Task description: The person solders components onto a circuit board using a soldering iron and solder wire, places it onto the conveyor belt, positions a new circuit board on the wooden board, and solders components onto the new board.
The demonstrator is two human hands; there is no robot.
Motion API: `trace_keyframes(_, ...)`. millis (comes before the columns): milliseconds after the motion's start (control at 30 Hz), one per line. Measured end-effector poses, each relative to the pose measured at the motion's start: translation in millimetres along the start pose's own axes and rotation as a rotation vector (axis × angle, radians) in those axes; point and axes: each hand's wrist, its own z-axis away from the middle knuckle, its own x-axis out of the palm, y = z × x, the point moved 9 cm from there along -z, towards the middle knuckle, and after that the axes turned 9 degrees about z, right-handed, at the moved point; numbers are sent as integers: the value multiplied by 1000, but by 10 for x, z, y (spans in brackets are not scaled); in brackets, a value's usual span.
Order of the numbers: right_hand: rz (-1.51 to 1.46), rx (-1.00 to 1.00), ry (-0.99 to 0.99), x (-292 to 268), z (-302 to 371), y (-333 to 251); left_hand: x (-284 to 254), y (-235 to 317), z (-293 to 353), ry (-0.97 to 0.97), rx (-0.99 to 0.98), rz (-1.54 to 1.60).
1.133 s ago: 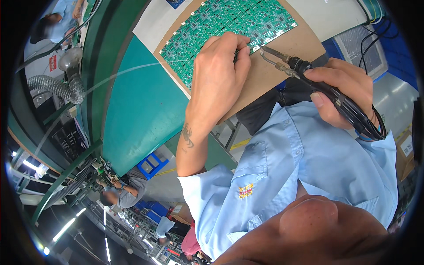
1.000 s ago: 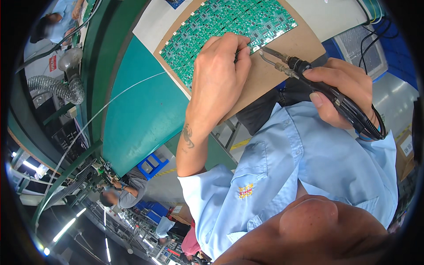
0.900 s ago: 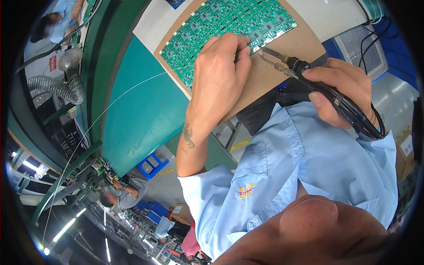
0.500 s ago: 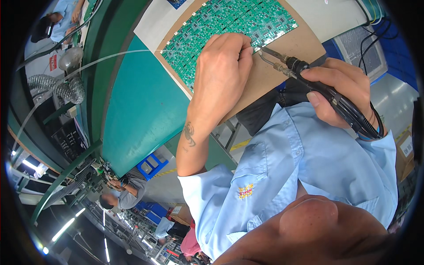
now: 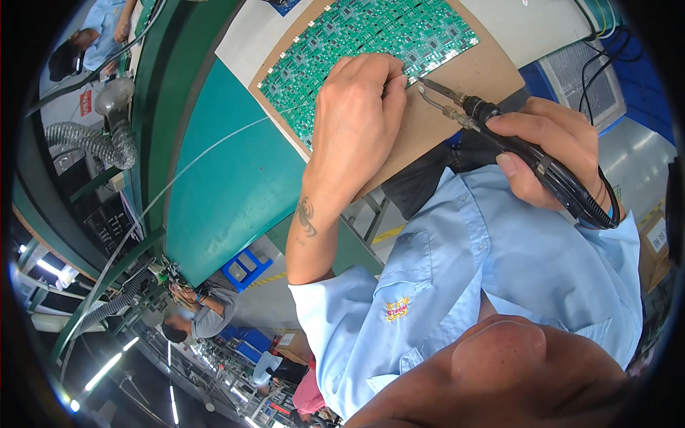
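- Green circuit board panel (image 5: 364, 39), dense with tiny parts, lies toward 12 o'clock of the view, flat on a brown sheet (image 5: 492, 75) whose bare margin shows on its near side.
- Left hand (image 5: 357, 110) comes up from 6 o'clock and covers part of the panel's near edge. Its fingers are bent and bunched, thumb close to the index finger (whether they grip anything, I cannot tell).
- Right hand (image 5: 560, 139), toward 2 o'clock, has fingers and thumb wrapped around the black handle of a soldering tool (image 5: 531, 153). From that hand the tool points toward 10 o'clock, its dark tip and thin bent metal tube side by side.
- Tool tip and left fingertips are near each other at the panel's near edge (contact between tip and panel is too small to make out).
- Pale thin strand (image 5: 214, 146) runs from beside the left hand toward 8 o'clock, across a green work surface (image 5: 235, 178).
- Silver flexible hose (image 5: 89, 140) stands toward 10 o'clock, well apart from the hands.
- Blue stool (image 5: 246, 267) is toward 8 o'clock, and beyond it sits a co-worker in grey (image 5: 212, 319) (hands raised in front).
- Grey tray (image 5: 585, 82) lies toward 2 o'clock, past the right hand.
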Motion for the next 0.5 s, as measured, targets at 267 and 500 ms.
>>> trace_keyframes(267, -5, -28, 46, -83, 22, -14, -13, -19, 11, 11, 14, 5)
trace_keyframes(500, -36, -8, 73, -132, -15, -21, -126, 27, 5, 67, -5, 53)
